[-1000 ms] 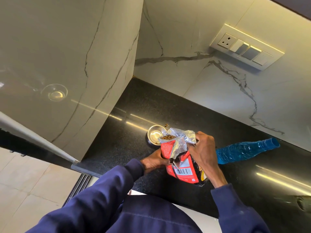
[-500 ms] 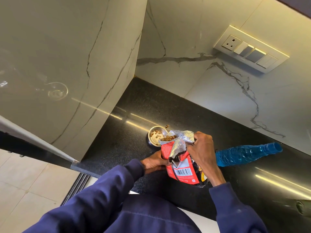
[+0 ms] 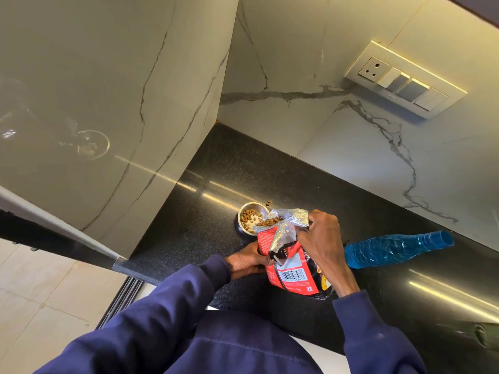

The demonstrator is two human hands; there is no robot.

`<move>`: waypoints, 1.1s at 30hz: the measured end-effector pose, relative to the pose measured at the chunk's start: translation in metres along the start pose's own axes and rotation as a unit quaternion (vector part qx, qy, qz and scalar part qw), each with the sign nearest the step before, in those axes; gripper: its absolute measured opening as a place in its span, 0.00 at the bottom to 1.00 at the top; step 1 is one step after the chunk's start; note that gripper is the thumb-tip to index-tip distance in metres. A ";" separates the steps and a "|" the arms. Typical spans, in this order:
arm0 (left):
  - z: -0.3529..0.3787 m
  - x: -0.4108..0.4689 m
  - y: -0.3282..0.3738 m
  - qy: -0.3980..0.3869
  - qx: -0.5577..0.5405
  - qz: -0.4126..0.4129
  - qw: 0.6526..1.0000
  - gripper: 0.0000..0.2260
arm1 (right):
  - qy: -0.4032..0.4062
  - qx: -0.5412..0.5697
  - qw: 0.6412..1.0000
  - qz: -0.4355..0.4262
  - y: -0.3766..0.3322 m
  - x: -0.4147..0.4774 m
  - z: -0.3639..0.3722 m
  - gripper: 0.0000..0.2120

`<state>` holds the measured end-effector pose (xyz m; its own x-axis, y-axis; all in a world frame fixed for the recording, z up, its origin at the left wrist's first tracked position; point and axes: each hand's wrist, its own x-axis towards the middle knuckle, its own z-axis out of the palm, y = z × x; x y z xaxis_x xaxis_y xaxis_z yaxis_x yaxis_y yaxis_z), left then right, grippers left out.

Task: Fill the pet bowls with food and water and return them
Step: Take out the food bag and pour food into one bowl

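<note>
The food bag (image 3: 290, 261) is tilted with its foil mouth over the steel bowl (image 3: 249, 220), so kibble falls inside; the bowl sits on the black table (image 3: 205, 184) near the corner. The left hand (image 3: 247, 261) grips the bag's lower side for support. The right hand (image 3: 321, 238) pinches the foil top, steering flow. A few stray pieces (image 3: 268, 203) lie just beyond the rim. A blue bottle (image 3: 397, 248) lies nearby, likely for water.

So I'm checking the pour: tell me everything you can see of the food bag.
The food bag is red and black with a silver foil lining, a barcode on its side, and a torn-open top. It tilts toward the steel bowl, kibble at its mouth. The left hand supports its side; the right hand pinches the top.
</note>
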<state>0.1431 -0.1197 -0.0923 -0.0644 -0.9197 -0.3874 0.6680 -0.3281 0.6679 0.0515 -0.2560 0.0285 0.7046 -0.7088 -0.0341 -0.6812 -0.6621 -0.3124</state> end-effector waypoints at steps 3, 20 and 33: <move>0.002 -0.001 0.001 0.000 -0.002 0.007 1.000 0.49 | -0.003 -0.005 1.000 0.001 -0.001 0.001 0.002 0.16; 0.002 -0.001 -0.003 0.041 -0.020 -0.016 0.999 0.30 | -0.023 -0.020 1.000 -0.001 -0.002 0.007 0.005 0.16; -0.009 0.008 -0.008 0.049 -0.001 -0.029 0.998 0.18 | -0.027 -0.038 0.999 0.003 -0.009 0.014 0.010 0.13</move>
<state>0.1435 -0.1226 -0.1067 -0.0310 -0.8737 -0.4856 0.6666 -0.3801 0.6413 0.0693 -0.2581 0.0214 0.7088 -0.7000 -0.0877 -0.6971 -0.6760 -0.2390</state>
